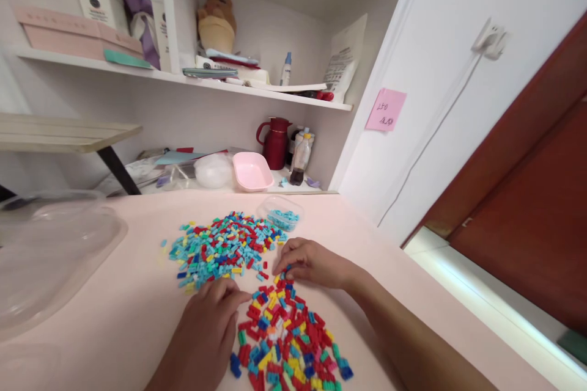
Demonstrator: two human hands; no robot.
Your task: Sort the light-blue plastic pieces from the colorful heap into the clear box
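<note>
Presently, a clear plastic tub (59, 256) stands at far left on the pink table (137, 281). Next, your left hand (206, 311) lies at the near pile's edge, index finger extended, the others curled; whether it grips anything cannot be determined. Beyond it spreads the far brick pile (224, 247), mixed in colour. The small clear container (265, 208) beside that pile shows light-blue bricks (284, 219) only; many alike lie loose, so most appears left undone. The near brick pile (293, 342) is also mixed. Rightmost, your right hand (307, 263) bends its fingers down between piles; any pinch is hidden.
</note>
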